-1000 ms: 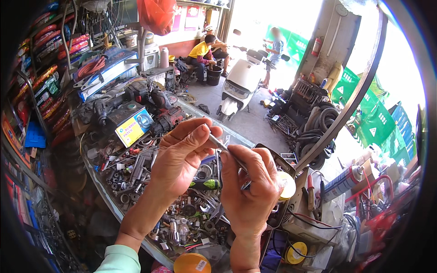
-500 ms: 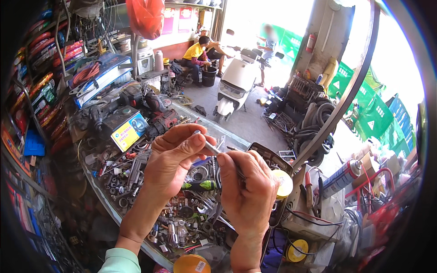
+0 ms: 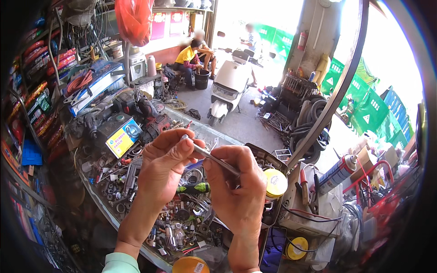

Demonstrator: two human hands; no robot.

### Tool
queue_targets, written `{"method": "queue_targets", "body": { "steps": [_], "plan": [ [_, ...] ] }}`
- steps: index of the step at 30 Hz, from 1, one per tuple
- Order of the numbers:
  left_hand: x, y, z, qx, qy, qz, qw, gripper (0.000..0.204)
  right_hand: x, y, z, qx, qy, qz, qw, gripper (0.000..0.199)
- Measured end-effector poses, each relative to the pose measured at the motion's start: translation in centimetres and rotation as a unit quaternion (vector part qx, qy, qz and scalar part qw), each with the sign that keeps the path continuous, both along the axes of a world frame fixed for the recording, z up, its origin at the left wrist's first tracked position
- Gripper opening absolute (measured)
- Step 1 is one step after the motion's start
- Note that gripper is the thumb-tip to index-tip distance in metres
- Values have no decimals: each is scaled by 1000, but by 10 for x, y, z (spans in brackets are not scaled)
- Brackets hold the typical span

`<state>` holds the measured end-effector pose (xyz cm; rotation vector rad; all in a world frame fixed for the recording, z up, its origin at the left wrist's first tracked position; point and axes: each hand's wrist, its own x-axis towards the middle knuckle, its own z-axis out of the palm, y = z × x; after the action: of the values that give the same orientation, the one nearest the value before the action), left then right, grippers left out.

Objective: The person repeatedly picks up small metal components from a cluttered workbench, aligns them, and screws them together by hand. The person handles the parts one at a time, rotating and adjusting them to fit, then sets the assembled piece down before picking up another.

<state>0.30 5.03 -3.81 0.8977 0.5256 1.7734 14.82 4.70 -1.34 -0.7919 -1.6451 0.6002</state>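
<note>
Over the cluttered bench, a slim silver metal rod (image 3: 218,162) slants down to the right between my hands. Its left end has a short pale tip. My left hand (image 3: 160,166) pinches that end between thumb and fingers. Around the other part of the rod, my right hand (image 3: 240,189) is closed, with the thumb along its side; the far end is hidden in my fingers. Beneath them lie a green-and-black handle (image 3: 193,188) and many loose metal parts, sockets and fittings (image 3: 175,234).
A yellow-lidded tin (image 3: 275,183) stands right of my right hand, near a spray can (image 3: 337,173) and a grey box with cables (image 3: 291,214). A patch box (image 3: 124,139) sits at left. Beyond the bench are a white scooter (image 3: 228,84) and several people.
My right hand has shifted its hold, and more of the rod shows between my hands. My left hand still pinches the tip. The whole view has turned slightly.
</note>
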Motion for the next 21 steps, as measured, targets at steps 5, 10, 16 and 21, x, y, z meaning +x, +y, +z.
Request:
{"method": "queue_targets", "body": {
  "steps": [5,10,16,21],
  "plan": [
    [0,-1,0,13,3,2,1000,20,-2,3,0,39,-20,-21,999,10],
    [5,-2,1,18,19,10,1000,21,4,4,2,47,-56,-34,997,11],
    [5,-3,-1,11,38,41,998,22,3,6,0,56,-58,-26,996,12],
    [7,-4,1,24,26,43,998,22,2,-5,13,-7,-16,-10,1000,11]
  ]
}}
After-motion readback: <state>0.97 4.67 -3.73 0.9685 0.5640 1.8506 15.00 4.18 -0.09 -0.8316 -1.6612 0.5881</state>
